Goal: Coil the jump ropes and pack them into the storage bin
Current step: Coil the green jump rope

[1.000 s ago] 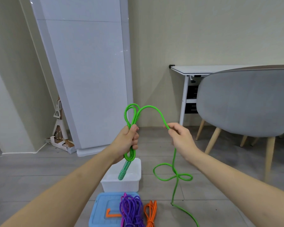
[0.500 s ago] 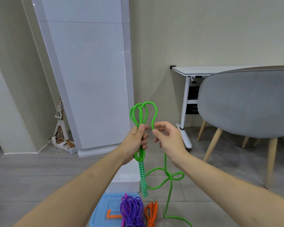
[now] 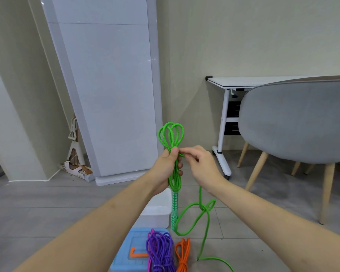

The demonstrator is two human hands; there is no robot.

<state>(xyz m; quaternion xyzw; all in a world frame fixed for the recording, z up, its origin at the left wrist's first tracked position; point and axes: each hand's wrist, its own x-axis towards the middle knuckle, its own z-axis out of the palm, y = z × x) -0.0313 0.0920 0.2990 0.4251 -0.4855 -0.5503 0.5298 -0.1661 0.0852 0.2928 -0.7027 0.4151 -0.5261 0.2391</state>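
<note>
1. Green jump rope (image 3: 172, 138): partly coiled. Several loops stood bunched above the left hand (image 3: 166, 167), which gripped them at the waist; the patterned handle (image 3: 174, 209) hung straight down below that hand.
2. Right hand (image 3: 201, 165): just beside the left, fingers curled and pinching a strand of the same rope against the bundle, apparently laying in another loop.
3. Uncoiled remainder: a long tail dropped below the right hand, formed a loose tangle (image 3: 203, 208) in mid-air, then ran along the floor toward the lower right. Judged: several more loops were needed, and the tangle would probably need freeing first.
4. Purple jump rope (image 3: 160, 250): below both hands, gathered in a bundle resting partly on the blue lid (image 3: 126, 256). Looked coiled; not yet packed.
5. Orange jump rope (image 3: 182, 254): just beside the purple one, on the floor, folded in a narrow bundle; not yet packed.
6. Storage bin (image 3: 157, 211): white, open, on the floor below the left hand. No rope could be seen in it, though its inside was largely hidden.
7. Progress, as judged: coiling roughly two-thirds done; packing not begun; lid off.
</note>
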